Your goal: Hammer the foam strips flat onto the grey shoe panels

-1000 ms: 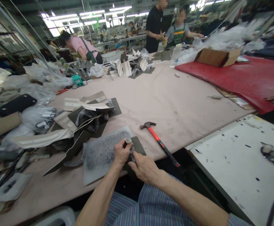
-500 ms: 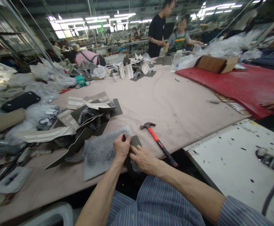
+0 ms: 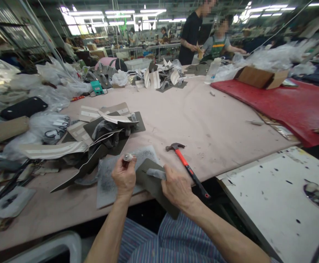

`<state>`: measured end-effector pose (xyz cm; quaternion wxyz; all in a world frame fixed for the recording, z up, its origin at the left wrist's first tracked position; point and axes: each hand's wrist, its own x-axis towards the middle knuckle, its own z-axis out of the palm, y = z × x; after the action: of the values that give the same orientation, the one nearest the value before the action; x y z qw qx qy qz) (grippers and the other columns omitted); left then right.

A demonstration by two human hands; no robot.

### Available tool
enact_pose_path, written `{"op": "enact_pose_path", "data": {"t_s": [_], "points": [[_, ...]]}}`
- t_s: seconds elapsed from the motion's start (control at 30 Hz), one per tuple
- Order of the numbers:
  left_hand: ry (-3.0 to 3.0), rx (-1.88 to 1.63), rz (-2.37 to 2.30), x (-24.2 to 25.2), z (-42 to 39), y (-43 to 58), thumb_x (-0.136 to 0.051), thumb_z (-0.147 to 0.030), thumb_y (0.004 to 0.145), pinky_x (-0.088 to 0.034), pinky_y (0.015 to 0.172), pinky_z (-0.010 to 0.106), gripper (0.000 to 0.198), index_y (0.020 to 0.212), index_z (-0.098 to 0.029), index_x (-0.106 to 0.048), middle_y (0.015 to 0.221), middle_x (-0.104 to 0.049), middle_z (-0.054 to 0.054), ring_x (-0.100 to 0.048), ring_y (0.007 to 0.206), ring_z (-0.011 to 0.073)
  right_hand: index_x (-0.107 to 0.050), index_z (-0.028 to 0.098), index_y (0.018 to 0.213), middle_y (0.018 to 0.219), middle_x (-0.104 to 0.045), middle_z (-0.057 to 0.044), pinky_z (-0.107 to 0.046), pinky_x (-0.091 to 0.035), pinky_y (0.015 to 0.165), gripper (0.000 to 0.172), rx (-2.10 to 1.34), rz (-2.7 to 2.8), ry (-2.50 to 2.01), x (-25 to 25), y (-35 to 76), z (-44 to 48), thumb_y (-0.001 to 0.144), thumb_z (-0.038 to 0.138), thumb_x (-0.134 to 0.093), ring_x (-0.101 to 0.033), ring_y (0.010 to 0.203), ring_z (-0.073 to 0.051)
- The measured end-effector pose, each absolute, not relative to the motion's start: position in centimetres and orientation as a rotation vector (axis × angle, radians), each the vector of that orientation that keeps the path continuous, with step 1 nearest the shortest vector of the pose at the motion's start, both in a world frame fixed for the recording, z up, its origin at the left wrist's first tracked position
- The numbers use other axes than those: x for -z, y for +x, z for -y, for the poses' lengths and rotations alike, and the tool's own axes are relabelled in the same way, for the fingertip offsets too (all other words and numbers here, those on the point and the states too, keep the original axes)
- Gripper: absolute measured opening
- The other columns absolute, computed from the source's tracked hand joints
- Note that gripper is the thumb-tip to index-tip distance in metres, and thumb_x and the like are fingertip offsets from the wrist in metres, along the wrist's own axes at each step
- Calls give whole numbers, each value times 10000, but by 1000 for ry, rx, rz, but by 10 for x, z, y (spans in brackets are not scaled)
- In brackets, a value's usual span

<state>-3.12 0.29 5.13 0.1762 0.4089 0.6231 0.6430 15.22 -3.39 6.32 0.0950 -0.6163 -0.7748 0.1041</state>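
Left of the hammer (image 3: 187,168), right hand (image 3: 177,187) pinches a grey strip (image 3: 156,173) onto the olive panel (image 3: 150,185) — seemingly steadying it — while left hand (image 3: 124,176) clenches a capped cylinder (image 3: 127,157) upright.

A long bench (image 3: 203,120) draped in pink cloth runs toward 12 o'clock. A red mat (image 3: 285,98) lies at 2, a spotted white board (image 3: 271,190) at 4. Fluorescent tubes (image 3: 121,12) and bright windows (image 3: 74,29) glow at 11.
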Motion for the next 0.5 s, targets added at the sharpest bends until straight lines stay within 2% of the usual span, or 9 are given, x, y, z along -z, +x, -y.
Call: {"op": "enact_pose_path", "data": {"t_s": [0.13, 0.23, 0.33, 0.5], "points": [[1214, -1572, -1548, -34, -3, -14, -740, -330, 752, -561, 766, 263, 227, 915, -178, -701, 864, -739, 38, -700, 801, 181, -500, 178, 1319, 1008, -705, -87, -303, -452, 687, 394, -491, 2226, -1813, -38, 149, 51, 952, 322, -476, -683, 827, -216], [1204, -1457, -1513, -21, -3, -9, -729, -309, 758, -555, 787, 265, 218, 926, -175, -696, 887, -740, 43, -697, 823, 178, -460, 164, 1415, 1046, -715, -119, -315, -482, 705, 461, -473, 2171, -1831, -24, 150, 58, 973, 287, -425, -698, 830, -224], [1209, -1420, -1489, -13, -4, -8, -720, -311, 765, -551, 812, 274, 222, 931, -166, -694, 911, -740, 52, -695, 847, 179, -462, 156, 1438, 1054, -716, -136, -316, -497, 715, 479, -416, 2127, -1871, -19, 152, 61, 974, 262, -409, -702, 843, -231], [1137, -1403, -1428, -8, -16, -7, -734, -314, 750, -543, 793, 270, 222, 895, -152, -687, 877, -743, 51, -692, 825, 176, -472, 177, 1432, 1061, -719, -122, -313, -511, 709, 468, -521, 2139, -1841, -19, 147, 67, 1005, 348, -388, -706, 839, -226]]}}
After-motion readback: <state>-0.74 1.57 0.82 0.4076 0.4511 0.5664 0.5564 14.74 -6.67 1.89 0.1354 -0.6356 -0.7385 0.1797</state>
